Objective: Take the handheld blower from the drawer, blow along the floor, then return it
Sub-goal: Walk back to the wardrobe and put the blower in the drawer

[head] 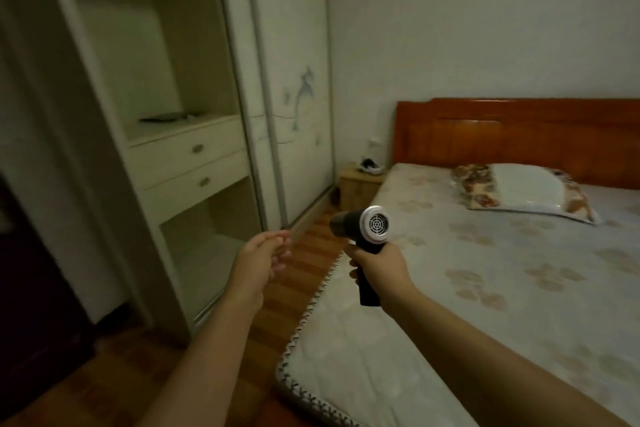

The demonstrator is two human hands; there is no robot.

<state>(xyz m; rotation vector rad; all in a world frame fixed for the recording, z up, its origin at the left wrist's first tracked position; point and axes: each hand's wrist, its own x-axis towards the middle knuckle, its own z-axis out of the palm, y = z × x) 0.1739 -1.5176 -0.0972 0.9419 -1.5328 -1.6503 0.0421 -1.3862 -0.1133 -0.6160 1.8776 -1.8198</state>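
Right hand (379, 267) grip | wraps blower (363, 236) handle (nozzle forward)

Readable text: none can be made out in the head view.
Handheld blower (363, 236): no brand or label can be read on the body or rear grille.
Wardrobe door (294, 80): a dolphin picture is printed, without lettering.

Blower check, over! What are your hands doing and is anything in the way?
Right hand gripping blower. Left hand free, empty. Both drawers shut. Floor strip beside bed looks clear.
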